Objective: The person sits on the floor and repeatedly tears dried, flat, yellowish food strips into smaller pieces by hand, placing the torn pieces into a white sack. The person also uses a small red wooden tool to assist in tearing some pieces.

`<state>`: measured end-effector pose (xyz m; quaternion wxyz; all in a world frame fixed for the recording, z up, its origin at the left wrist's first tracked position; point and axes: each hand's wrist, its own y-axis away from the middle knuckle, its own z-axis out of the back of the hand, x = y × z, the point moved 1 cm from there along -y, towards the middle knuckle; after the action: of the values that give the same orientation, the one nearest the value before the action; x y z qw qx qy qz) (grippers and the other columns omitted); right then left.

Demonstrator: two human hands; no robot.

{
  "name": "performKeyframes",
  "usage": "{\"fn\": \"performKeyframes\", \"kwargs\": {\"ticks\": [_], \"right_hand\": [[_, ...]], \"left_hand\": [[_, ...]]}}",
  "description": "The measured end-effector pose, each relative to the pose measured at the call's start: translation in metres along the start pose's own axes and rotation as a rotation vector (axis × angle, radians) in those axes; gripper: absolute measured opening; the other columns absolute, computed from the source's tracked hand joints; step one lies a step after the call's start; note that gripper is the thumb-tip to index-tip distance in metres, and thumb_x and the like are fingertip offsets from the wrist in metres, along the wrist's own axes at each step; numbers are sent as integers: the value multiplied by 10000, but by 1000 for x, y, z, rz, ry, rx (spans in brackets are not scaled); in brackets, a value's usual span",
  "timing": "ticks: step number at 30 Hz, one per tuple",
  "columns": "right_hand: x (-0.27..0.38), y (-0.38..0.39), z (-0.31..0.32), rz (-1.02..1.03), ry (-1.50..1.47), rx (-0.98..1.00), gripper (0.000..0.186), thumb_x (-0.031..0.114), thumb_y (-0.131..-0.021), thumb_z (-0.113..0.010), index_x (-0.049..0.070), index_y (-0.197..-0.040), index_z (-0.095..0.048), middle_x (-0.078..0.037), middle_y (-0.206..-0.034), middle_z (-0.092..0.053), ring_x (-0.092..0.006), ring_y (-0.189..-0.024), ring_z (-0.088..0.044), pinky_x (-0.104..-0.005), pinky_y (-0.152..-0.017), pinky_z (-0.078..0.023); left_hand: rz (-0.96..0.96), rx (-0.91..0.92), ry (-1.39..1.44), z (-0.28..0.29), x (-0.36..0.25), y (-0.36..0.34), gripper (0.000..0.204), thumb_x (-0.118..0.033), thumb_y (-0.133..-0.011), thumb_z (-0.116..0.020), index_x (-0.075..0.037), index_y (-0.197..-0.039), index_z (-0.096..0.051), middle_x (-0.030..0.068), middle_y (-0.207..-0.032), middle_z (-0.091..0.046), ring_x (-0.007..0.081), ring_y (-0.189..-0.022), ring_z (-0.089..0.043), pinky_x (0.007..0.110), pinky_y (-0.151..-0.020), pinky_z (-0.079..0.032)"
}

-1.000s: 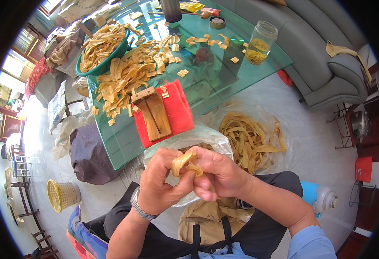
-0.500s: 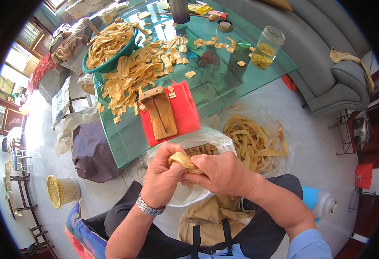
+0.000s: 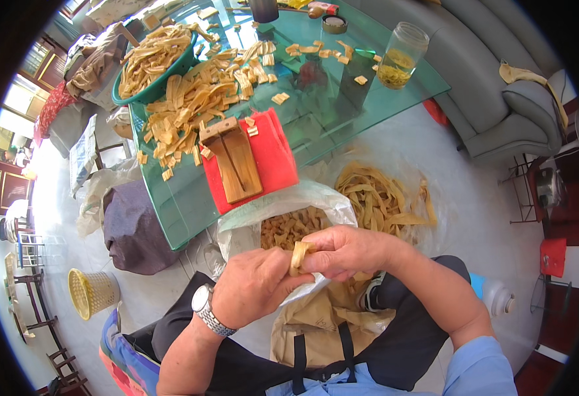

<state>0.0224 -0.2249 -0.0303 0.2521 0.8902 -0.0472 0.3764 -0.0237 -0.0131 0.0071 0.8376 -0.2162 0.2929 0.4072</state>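
Observation:
Between my left hand [image 3: 250,284] and my right hand [image 3: 345,252] is a folded pale-yellow strip [image 3: 299,256]. Its fold sticks up in a short loop. My right fingertips pinch it from one side, while my left fingers, partly hidden by the back of that hand, close on it from the other. Right below my hands stands an open white plastic bag [image 3: 339,206] holding many small tan pieces [image 3: 292,226]. Past the bag, at the glass table's near corner, a wooden block with a slit [image 3: 236,168] rests on red cloth [image 3: 273,145].
Loose strips [image 3: 200,99] cover the glass table's [image 3: 342,138] left part beside a heaped green basin [image 3: 144,92]. A glass jar [image 3: 401,56] stands near its right edge. Coiled long strips [image 3: 375,195] lie right of the bag. A yellow wastebasket [image 3: 91,290] is at left.
My left hand has turned so its back and the watch face show. The strip, earlier lying across between my hands, now stands up as a short loop. The view has shifted slightly.

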Motion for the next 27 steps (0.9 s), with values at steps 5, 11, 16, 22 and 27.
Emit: {"fn": "performKeyframes", "kwargs": {"ticks": [5, 11, 16, 22, 27], "right_hand": [[-2, 2, 7, -5, 307, -23, 198, 256, -974, -680, 84, -1068, -655, 65, -803, -545, -43, -658, -450, -226, -571, -391], [-9, 5, 30, 409, 752, -265, 143, 191, -953, -702, 64, -1020, -694, -9, -843, -682, -110, -715, -634, -260, -637, -484], [-12, -2, 6, 799, 1239, -341, 101, 154, -910, -728, 115, -996, -693, -32, -803, -680, -202, -683, -670, -318, -584, -514], [-13, -4, -2, 882, 1436, -358, 114, 185, -893, -707, 120, -947, -630, -16, -692, -581, -207, -608, -628, -351, -502, -486], [-24, 15, 3, 709, 1461, -313, 154, 216, -914, -691, 99, -890, -594, -43, -662, -570, -236, -583, -618, -367, -481, -477]], "left_hand": [[39, 131, 93, -9, 4, 13, 253, -231, -860, -792, -60, -868, -606, 127, -665, -584, 346, -595, -603, 399, -534, -460], [417, 303, 560, 7, 25, 31, 258, -291, -955, -710, -37, -989, -681, 89, -770, -640, 220, -725, -658, 342, -657, -511], [338, 225, 821, -13, 48, 31, 444, -375, -1045, -555, 0, -1281, -581, 67, -1096, -659, 160, -1068, -611, 310, -893, -490], [513, 597, 949, -21, 38, 11, 318, -348, -1075, -501, -53, -1037, -615, 11, -871, -657, 124, -806, -650, 302, -749, -519], [474, 657, 423, -15, 37, 25, 361, -366, -1042, -537, -53, -869, -580, 139, -707, -623, 300, -681, -641, 409, -641, -504]]}}
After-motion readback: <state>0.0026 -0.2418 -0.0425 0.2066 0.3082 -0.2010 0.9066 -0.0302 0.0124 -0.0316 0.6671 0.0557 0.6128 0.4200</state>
